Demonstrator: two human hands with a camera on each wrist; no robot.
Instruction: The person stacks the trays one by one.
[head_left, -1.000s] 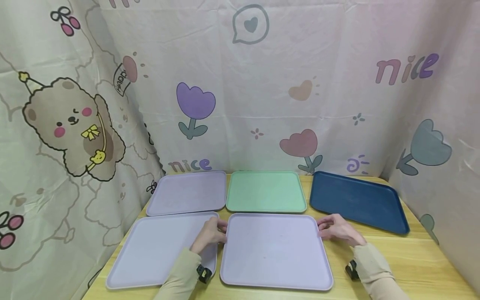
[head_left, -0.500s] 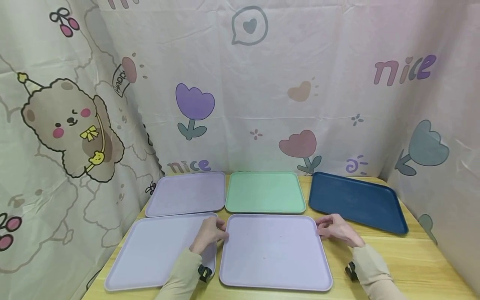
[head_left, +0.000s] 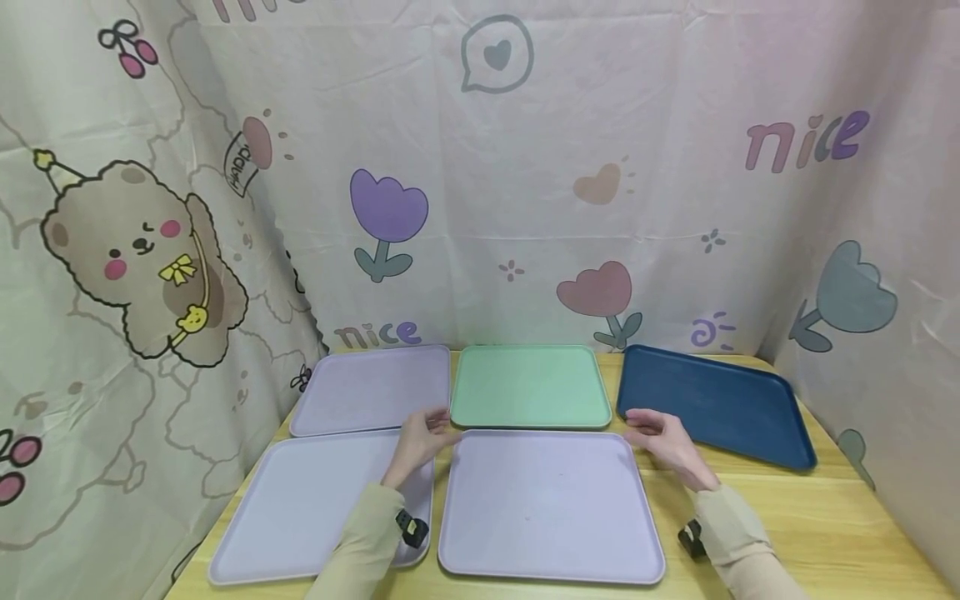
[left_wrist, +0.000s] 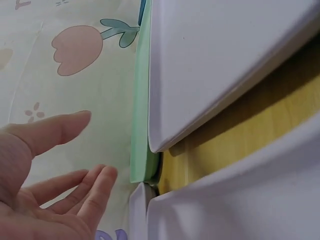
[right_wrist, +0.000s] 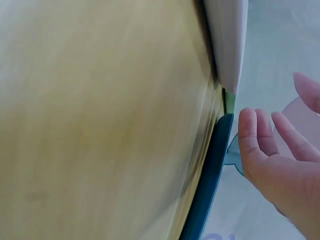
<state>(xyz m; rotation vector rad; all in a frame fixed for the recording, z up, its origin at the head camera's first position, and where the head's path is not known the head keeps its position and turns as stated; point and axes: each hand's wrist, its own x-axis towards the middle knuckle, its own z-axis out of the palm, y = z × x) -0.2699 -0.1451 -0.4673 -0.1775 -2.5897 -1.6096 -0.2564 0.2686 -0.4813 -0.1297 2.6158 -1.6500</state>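
A pale lavender tray (head_left: 551, 508) lies flat at the front middle of the table, between the two hands. At its far left corner is my left hand (head_left: 417, 442), raised, thumb and fingers apart and holding nothing. In the head view that hand overlaps the front left lavender tray (head_left: 315, 508). My right hand (head_left: 670, 446) hovers by the middle tray's far right corner, near the dark blue tray (head_left: 712, 408). In the right wrist view its fingers (right_wrist: 248, 130) are loosely bent around nothing. The left wrist view shows a gap between the left thumb and fingers (left_wrist: 97, 197).
Along the back stand a light purple tray (head_left: 375, 387) and a mint green tray (head_left: 532, 387), beside the slanted blue one. Wooden tabletop (head_left: 832, 525) shows at the right. A printed curtain (head_left: 487, 183) hangs behind and on both sides.
Both hands have let go of the middle tray's side edges, lifted and moved away from the body toward its far corners. The trays have stayed in place.
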